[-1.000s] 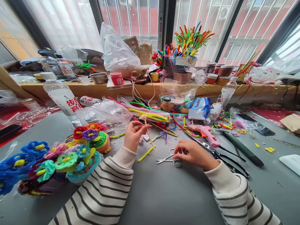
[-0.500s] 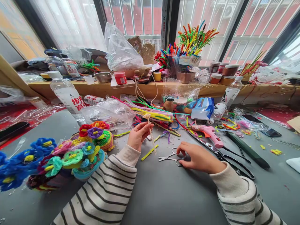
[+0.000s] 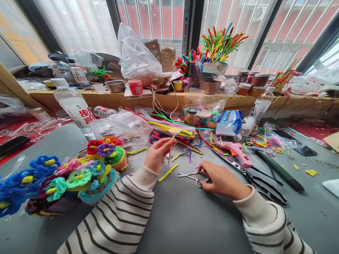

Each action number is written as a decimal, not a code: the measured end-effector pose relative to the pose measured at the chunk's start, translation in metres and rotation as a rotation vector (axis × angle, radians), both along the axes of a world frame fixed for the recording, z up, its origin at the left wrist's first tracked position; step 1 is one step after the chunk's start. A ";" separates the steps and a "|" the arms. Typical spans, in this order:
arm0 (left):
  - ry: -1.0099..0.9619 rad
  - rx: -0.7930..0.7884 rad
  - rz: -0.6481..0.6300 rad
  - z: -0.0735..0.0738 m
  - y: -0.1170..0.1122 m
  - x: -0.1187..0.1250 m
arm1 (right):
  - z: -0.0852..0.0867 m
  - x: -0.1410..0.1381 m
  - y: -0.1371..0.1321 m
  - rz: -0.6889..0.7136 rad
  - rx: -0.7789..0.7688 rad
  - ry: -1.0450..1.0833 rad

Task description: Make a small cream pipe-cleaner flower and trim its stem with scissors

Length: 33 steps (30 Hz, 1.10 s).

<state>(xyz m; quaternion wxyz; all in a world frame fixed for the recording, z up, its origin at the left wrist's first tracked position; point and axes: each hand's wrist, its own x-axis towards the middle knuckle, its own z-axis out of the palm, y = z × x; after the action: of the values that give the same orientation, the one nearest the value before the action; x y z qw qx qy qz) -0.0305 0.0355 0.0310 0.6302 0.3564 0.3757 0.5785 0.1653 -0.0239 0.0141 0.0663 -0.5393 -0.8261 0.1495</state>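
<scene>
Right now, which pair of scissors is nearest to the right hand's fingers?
The small silver scissors, with handle loops at the right hand. The larger scissors have black handles and lie farther off, beside the pink glue gun.

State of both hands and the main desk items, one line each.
Left hand: pinching pale stem
Pale stem: near upright, flower-like end up
Right hand: fingers and thumb apart, at handles of small scissors
Small scissors: handles spread, blade gap unclear
Glue gun: lying on its side, power unclear
Brown jar: lidded, upright
Yellow pipe cleaner: lying straight
Steel bowl: open-topped
Large left-side bottle: capped
</scene>
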 end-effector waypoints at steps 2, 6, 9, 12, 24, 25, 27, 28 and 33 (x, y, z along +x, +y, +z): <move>-0.052 -0.004 -0.005 0.000 0.001 0.000 | 0.000 -0.003 -0.001 -0.037 -0.006 -0.032; -0.149 -0.032 -0.008 -0.001 0.004 -0.002 | 0.000 -0.007 -0.003 -0.089 0.000 -0.086; -0.169 -0.050 -0.003 -0.001 0.005 -0.003 | 0.002 -0.008 -0.004 -0.111 -0.012 -0.114; -0.184 -0.059 -0.011 0.000 0.004 -0.003 | 0.003 -0.009 -0.006 -0.134 -0.031 -0.126; -0.191 -0.091 -0.053 -0.002 0.004 -0.004 | -0.003 -0.015 -0.007 -0.273 -0.067 0.195; -0.192 -0.089 -0.057 -0.002 0.004 -0.004 | -0.004 -0.015 -0.004 -0.286 -0.098 0.313; -0.190 -0.084 -0.065 -0.002 0.003 -0.003 | -0.005 -0.016 0.000 -0.301 -0.211 0.606; -0.186 -0.084 -0.068 -0.002 0.003 -0.002 | -0.006 -0.018 0.002 -0.305 -0.288 0.766; -0.166 -0.098 -0.089 -0.001 -0.001 0.003 | -0.008 -0.030 -0.002 -0.283 -0.588 1.341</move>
<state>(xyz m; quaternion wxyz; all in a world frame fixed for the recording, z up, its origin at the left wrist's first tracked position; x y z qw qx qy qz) -0.0278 0.0349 0.0296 0.7009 0.2925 0.3337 0.5584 0.1349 -0.0257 0.0062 0.4275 -0.4292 -0.4571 0.6513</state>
